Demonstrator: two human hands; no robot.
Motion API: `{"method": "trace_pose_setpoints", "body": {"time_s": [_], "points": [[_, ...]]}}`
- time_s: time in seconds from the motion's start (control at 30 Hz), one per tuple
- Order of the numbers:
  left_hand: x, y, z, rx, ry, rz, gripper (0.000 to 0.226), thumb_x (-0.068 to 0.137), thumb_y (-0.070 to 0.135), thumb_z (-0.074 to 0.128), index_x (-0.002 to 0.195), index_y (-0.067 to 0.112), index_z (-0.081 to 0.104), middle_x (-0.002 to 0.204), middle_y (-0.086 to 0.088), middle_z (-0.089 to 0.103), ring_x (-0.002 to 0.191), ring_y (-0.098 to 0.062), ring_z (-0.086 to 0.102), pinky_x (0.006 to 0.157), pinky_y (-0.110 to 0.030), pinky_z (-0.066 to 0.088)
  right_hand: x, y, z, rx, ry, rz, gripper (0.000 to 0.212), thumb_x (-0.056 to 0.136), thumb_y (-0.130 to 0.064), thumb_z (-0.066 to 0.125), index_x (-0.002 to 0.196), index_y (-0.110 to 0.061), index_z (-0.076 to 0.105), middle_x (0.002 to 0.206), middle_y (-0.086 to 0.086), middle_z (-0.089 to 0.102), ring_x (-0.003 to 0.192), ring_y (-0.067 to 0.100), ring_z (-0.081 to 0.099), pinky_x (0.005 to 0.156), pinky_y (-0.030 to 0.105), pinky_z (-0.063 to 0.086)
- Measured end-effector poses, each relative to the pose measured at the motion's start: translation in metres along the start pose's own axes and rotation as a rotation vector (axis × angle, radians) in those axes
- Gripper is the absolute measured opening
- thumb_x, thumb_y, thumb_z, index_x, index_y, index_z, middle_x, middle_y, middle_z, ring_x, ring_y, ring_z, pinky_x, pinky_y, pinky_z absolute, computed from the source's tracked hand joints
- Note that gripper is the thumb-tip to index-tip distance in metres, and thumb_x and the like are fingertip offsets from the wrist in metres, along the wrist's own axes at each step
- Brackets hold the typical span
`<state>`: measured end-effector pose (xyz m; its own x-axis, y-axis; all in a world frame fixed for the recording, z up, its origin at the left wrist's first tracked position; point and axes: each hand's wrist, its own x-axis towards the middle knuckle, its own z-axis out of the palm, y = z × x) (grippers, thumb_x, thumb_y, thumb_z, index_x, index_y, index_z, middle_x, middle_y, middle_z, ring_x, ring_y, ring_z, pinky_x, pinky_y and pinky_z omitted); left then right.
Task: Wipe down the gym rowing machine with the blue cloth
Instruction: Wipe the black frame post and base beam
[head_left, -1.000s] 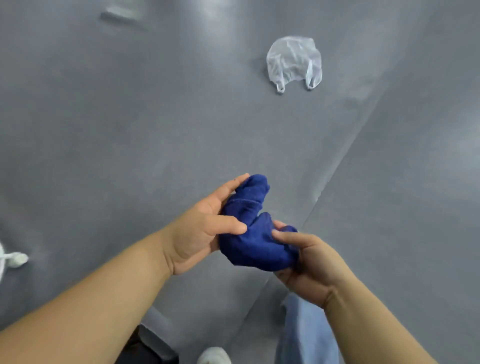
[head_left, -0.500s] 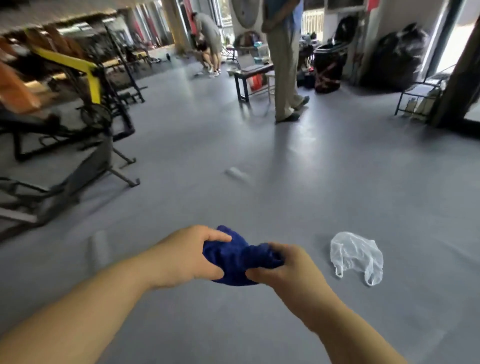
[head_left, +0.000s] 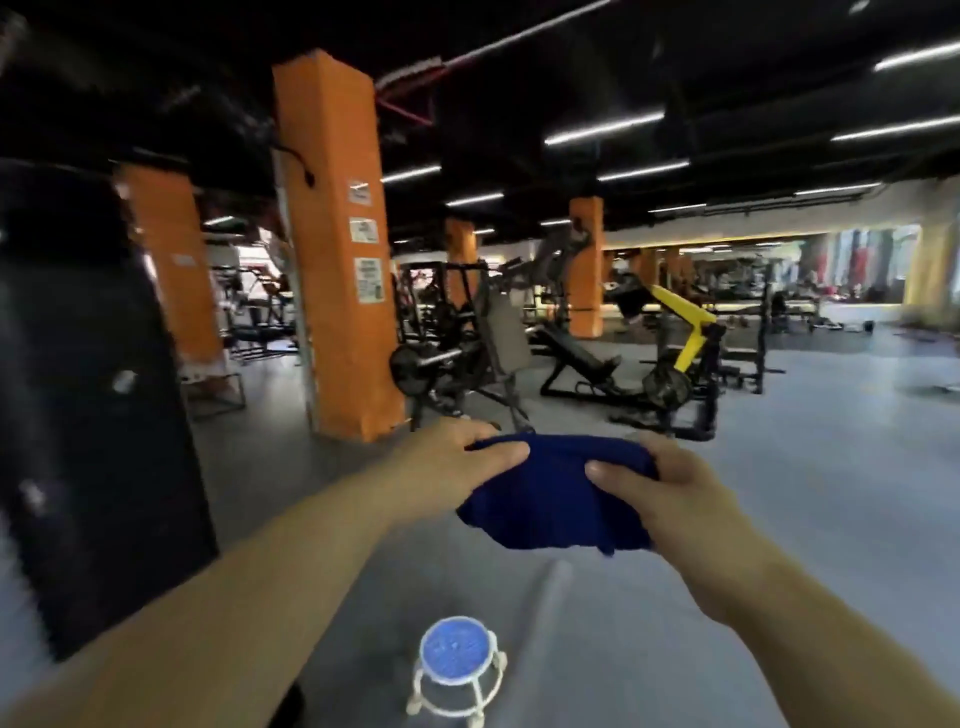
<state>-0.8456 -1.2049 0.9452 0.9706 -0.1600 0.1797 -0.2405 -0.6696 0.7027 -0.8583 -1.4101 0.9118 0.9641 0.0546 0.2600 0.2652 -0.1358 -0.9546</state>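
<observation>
Now my head is up: a second ago I was looking straight down at grey floor, now I'm looking across the gym.

The cloth has changed too. It was a tight wad squeezed between my palms. Now the blue cloth (head_left: 550, 504) is pulled out wide and sags between both hands at dead centre, in the air and touching nothing else.

- Left hand (head_left: 457, 462): grips the cloth's left edge, thumb on top, fingers curled over the fold.
- Right hand (head_left: 654, 493): pinches the right edge, thumb on top, with the other fingers hidden behind the fabric.

Surroundings:
- A small blue-topped stool (head_left: 457, 652) stands on the floor (head_left: 831, 493) at 6 o'clock, well below the cloth.
- An orange pillar (head_left: 332, 244) is at 11 o'clock.
- A black plate-loaded rack (head_left: 457, 358) is at 12 o'clock, beyond my left hand.
- A yellow-armed machine (head_left: 680, 332) is at 1 o'clock.
- A dark panel (head_left: 88, 405) fills 9 o'clock.
- The frame is motion-blurred, so fine detail is unreliable.

What it means for the task: the cloth looks opened up and ready to use, and I'm scanning for the target. No wiping has started, since the cloth isn't on any surface. I can't pick out the rowing machine here, and nothing in frame reads clearly as a rower.

My guess at the next step is to locate the rower, walk over, and fold the cloth into one hand as a pad before the first pass. The main risk is that the loose lower edge drags or snags on equipment as I walk.
</observation>
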Motion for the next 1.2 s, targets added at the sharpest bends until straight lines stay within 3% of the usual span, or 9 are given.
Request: {"method": "trace_pose_setpoints", "body": {"time_s": [0.13,0.27,0.4,0.67,0.8,0.9,1.0,1.07,1.2], "points": [[-0.050,-0.007,-0.054,-0.157,0.142,-0.132,0.027,0.073,0.042,0.082,0.089,0.025,0.067,0.093,0.004,0.074,0.092,-0.018,0.070,0.089,-0.041,0.056,0.024,-0.045,0.057,0.227,-0.233,0.023,0.017,0.090,-0.016,0.067,0.108,-0.017,0.069,0.093,0.006,0.077,0.086,0.027,0.074,0.083,0.048,0.058],[-0.102,-0.014,-0.112,-0.260,0.336,-0.230,0.015,0.082,0.020,0.078,0.089,0.018,0.065,0.092,0.001,0.075,0.091,-0.017,0.070,0.082,-0.032,0.056,0.036,-0.087,0.121,0.352,-0.453,0.027,0.020,0.088,-0.013,0.070,0.107,-0.017,0.070,0.094,0.007,0.077,0.086,0.026,0.074,0.083,0.045,0.057],[-0.148,-0.032,-0.178,-0.191,0.384,-0.320,0.014,0.090,0.020,0.069,0.103,0.016,0.071,0.098,0.000,0.076,0.095,-0.015,0.071,0.087,-0.030,0.056,0.043,-0.112,0.188,0.399,-0.614,0.016,0.025,0.086,-0.011,0.073,0.109,-0.014,0.066,0.094,0.006,0.077,0.078,0.021,0.074,0.058,0.032,0.056],[-0.119,-0.072,-0.307,0.302,0.992,-0.155,0.007,0.090,0.023,0.067,0.089,0.030,0.067,0.089,0.010,0.068,0.088,-0.012,0.064,0.075,-0.030,0.051,0.082,-0.161,0.322,0.403,-0.556,-0.194,0.027,0.084,-0.013,0.076,0.107,-0.021,0.063,0.098,0.000,0.074,0.086,0.018,0.073,0.073,0.035,0.060],[-0.074,-0.089,-0.350,0.546,1.257,-0.101,0.013,0.092,0.022,0.063,0.101,0.029,0.070,0.111,0.006,0.057,0.101,-0.016,0.055,0.083,-0.029,0.043,0.116,-0.195,0.365,0.258,-0.413,-0.414,0.014,0.084,-0.021,0.076,0.088,-0.027,0.064,0.092,-0.004,0.070,0.085,0.012,0.067,0.080,0.037,0.059],[-0.053,-0.100,-0.344,0.446,1.327,-0.087,0.029,0.099,0.024,0.050,0.123,0.020,0.064,0.126,-0.003,0.056,0.113,-0.024,0.055,0.093,-0.037,0.047,0.139,-0.200,0.379,0.127,-0.330,-0.528,0.015,0.080,-0.030,0.079,0.081,-0.026,0.064,0.083,-0.005,0.069,0.080,0.013,0.066,0.075,0.038,0.058],[-0.040,-0.104,-0.311,0.600,1.247,-0.210,0.056,0.100,0.047,0.036,0.149,0.020,0.038,0.156,-0.007,0.031,0.141,-0.028,0.028,0.117,-0.040,0.025,0.153,-0.193,0.375,0.069,-0.412,-0.660,0.020,0.077,-0.035,0.080,0.079,-0.021,0.066,0.079,-0.004,0.066,0.072,0.013,0.064,0.063,0.029,0.052],[-0.026,-0.099,-0.308,0.684,1.172,-0.380,0.067,0.098,0.059,0.030,0.155,0.025,0.022,0.165,-0.007,0.006,0.149,-0.026,0.009,0.120,-0.040,0.009,0.170,-0.194,0.364,0.054,-0.489,-0.739,0.021,0.073,-0.038,0.081,0.082,-0.024,0.069,0.087,-0.009,0.063,0.077,0.008,0.060,0.064,0.023,0.049],[-0.003,-0.088,-0.356,0.624,1.081,-0.598,0.067,0.093,0.068,0.030,0.153,0.040,0.022,0.165,0.002,0.003,0.149,-0.037,0.005,0.121,-0.049,0.011,0.216,-0.214,0.355,0.226,-0.644,-0.665,0.013,0.092,-0.038,0.064,0.102,-0.033,0.070,0.101,-0.020,0.066,0.095,-0.006,0.057,0.071,0.013,0.038]]}}
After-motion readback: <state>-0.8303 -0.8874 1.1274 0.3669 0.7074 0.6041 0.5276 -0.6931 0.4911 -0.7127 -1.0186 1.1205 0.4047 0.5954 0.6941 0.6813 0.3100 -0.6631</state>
